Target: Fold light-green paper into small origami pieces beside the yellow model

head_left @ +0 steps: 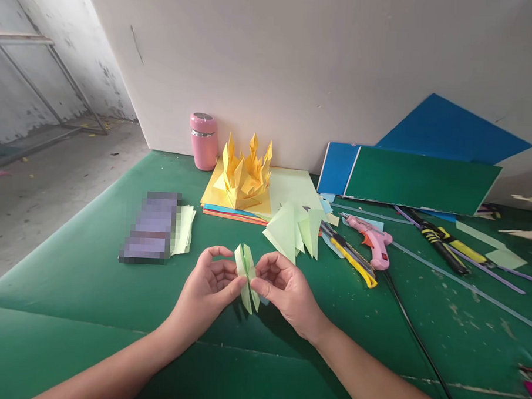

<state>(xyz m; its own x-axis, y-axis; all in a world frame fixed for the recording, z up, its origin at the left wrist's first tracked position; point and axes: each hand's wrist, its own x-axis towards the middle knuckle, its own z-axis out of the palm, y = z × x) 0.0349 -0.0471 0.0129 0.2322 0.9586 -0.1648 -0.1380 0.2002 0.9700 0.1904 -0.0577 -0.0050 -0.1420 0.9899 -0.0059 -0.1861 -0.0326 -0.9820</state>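
Between my two hands is a small folded piece of pale green paper (246, 290), held upright above the green table (88, 333). My left hand (214, 279) pinches its left side between thumb and fingers. On the opposite side my right hand (284, 288) pinches it the same way, and the folds part along the middle. Behind my hands, several folded pale green paper pieces (284, 230) lie in a loose heap. Past them a yellow folded-paper crown (246, 187) rests on a stack of coloured paper sheets (293, 186).
A pink bottle (204, 144) stands against the wall. Left lie a blurred purple item (152, 227) and pale green paper slips (184, 230). Right are a yellow cutter (354, 259), a pink glue gun (376, 242) with its cord (411, 317), and green and blue boards (421, 177).
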